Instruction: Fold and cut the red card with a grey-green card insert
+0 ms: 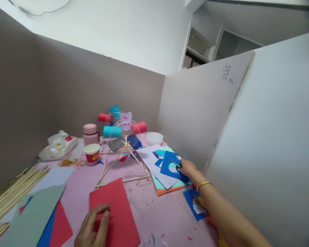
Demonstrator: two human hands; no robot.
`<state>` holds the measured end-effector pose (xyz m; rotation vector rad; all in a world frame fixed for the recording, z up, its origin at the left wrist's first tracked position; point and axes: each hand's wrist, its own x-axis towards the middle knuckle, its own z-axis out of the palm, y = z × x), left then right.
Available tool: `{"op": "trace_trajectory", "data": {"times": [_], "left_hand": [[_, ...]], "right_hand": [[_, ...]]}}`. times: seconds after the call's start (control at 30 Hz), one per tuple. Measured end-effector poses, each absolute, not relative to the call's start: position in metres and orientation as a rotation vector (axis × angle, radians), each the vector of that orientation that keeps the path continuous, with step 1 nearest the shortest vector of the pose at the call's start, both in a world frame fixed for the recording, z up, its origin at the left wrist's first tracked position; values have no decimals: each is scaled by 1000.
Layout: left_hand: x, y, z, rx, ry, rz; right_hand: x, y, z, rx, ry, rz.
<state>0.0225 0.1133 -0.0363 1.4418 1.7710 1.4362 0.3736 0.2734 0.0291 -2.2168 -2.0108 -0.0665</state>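
Note:
My left hand (pixel 92 224) rests with its fingers on a red paper sheet (pixel 115 212) lying on the pink table (pixel 154 212). My right hand (pixel 187 168) reaches far right, its fingers on the handles of scissors (pixel 175 164) that lie on a blue paper cutout (pixel 170 168) atop a stack of coloured sheets (pixel 164 183). A gold bangle circles the right wrist. I cannot tell if the scissors are lifted.
A stick-and-cup wheel model (pixel 122 137) stands mid-table. Behind it are a pink flask (pixel 90 134), a red-and-white cup (pixel 92 153), a white bowl (pixel 154 138) and a paint tray (pixel 58 147). Wooden sticks (pixel 12 192) and grey, blue and red sheets (pixel 36 216) lie left. Cardboard walls enclose the table.

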Motion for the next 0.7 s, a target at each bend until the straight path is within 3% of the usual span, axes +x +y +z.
{"op": "trace_trajectory", "data": {"times": [0.2, 0.47, 0.57, 0.7], "left_hand": [[22, 108, -25, 1264, 1842, 1507], [5, 112, -27, 1342, 1971, 1505], [3, 114, -29, 1503, 2057, 1405], [12, 111, -33, 1752, 2195, 1132]], "right_hand": [[379, 278, 6, -2267, -2049, 25], [380, 272, 6, -1993, -1704, 206], [369, 253, 11, -1783, -1472, 294], [329, 211, 6, -1469, -1383, 660]]}}
